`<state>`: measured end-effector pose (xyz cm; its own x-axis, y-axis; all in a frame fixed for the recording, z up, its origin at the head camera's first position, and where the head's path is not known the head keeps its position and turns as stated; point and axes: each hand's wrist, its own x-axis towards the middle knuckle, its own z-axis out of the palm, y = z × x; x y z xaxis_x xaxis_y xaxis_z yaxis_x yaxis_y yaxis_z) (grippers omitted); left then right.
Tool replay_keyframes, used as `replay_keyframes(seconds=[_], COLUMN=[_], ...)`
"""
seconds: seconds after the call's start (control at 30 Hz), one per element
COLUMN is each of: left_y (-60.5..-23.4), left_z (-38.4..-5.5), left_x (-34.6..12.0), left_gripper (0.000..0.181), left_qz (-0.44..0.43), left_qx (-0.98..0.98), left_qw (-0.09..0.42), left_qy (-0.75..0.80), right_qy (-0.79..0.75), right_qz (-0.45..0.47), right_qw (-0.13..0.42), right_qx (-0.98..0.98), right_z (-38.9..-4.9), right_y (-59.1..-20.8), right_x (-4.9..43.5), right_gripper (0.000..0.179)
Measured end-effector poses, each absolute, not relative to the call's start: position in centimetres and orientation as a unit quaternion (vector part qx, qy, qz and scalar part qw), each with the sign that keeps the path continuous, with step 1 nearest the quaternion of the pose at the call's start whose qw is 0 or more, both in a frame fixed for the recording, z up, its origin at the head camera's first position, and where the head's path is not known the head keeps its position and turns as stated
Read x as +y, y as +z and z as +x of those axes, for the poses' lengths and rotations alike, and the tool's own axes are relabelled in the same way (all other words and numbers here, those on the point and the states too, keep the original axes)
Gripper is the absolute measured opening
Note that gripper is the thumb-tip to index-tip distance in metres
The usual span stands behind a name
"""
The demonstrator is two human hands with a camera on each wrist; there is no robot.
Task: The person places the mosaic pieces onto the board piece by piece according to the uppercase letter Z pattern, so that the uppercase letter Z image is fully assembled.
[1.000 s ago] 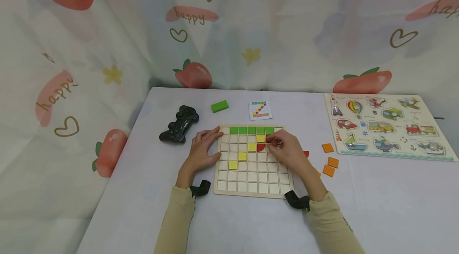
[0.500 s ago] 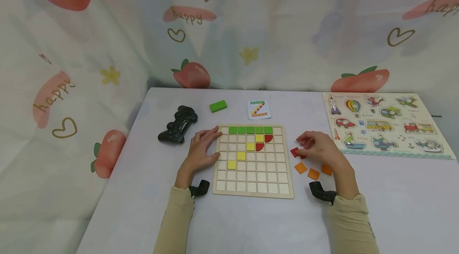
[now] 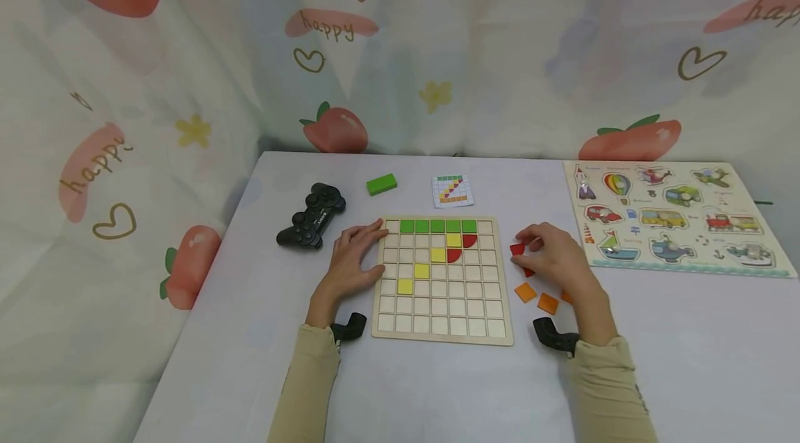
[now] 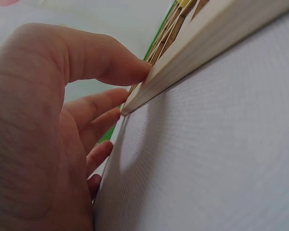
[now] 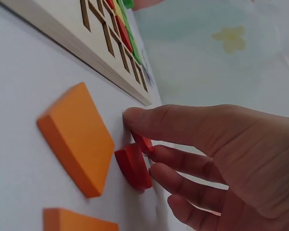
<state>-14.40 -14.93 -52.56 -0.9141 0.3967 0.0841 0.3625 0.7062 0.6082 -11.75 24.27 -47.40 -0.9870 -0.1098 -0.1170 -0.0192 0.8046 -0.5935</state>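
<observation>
My left hand (image 3: pixel 354 262) rests against the left side of a wooden grid board (image 3: pixel 442 340), its thumb and fingertips touching the rim. On the board sit a row of green squares (image 3: pixel 437 226), a diagonal of yellow squares (image 3: pixel 421 271) and two red quarter-round pieces (image 3: pixel 469 241). Right of the board, my right hand (image 3: pixel 553 255) pinches a red piece (image 3: pixel 517 249) between thumb and fingers, low over the table. A second red piece (image 5: pixel 133 166) lies just under those fingers. Orange squares (image 3: pixel 526 291) lie nearer the wrist, one partly hidden by it.
A pattern card (image 3: pixel 453 191) and a green block (image 3: pixel 382 185) lie behind the board. At the left is a black game controller (image 3: pixel 312 216). A vehicle picture puzzle (image 3: pixel 681 221) covers the back right of the table.
My right hand has left the board, where a second red piece now shows in the grid, and moved right to the loose red pieces. The left hand stays at the rim.
</observation>
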Motion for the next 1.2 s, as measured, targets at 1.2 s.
replay_keyframes(seconds=[1.2], left_y=[-52.6], left_z=[-14.4], left_x=[-15.0], left_gripper=[0.069], left_qz=[0.215], left_qx=[0.920], left_qw=[0.017], left_qy=[0.327], right_qy=[-0.288], right_qz=[-0.212], right_qw=[-0.040], right_qx=[0.933], right_z=[-10.0], right_y=[-49.0], right_x=[11.8], right_gripper=[0.025])
